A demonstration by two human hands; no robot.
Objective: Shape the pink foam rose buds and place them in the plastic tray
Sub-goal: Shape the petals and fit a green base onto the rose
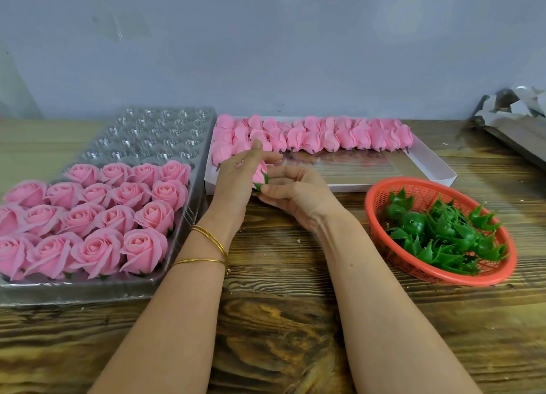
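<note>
The left hand [233, 181] and right hand [298, 195] meet above the middle of the table [280, 319], both curled around one pink rose bud [260, 170]. The left fingers wrap its petals. The right thumb and fingers pinch its green base [261, 184] from below. Gold bangles [211, 240] circle the left wrist.

To the left lies the plastic tray [159, 139], its near rows filled with opened roses [103, 216] and its far cups bare. Just beyond the hands, a white box [434, 163] holds a row of closed buds [339, 136] along its far side. At the right, a red basket [381, 204] contains green leaf cups [443, 234].
</note>
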